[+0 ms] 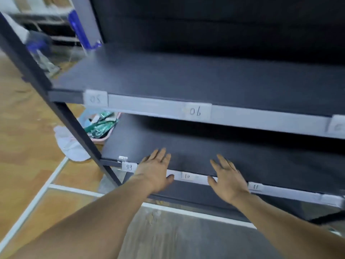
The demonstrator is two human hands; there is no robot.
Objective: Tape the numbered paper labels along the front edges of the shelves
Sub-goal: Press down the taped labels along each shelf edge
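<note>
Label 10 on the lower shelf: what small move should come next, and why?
Probably draw a thumb across label 10 to press it flat: the left hand and right hand, both open and empty, flank it on the shelf's front edge.

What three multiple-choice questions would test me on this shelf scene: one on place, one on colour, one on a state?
1. Where is label 10?
A. between the left hand and the right hand
B. on a wall
C. on a box
2. What colour is the basket?
A. yellow
B. pink
C. black
3. How are the hands?
A. gripping tape
B. clenched
C. open, fingers straight

Answers: A, it sits on the lower shelf's front edge between them; B, its rim shows pink; C, both hold nothing.
</note>
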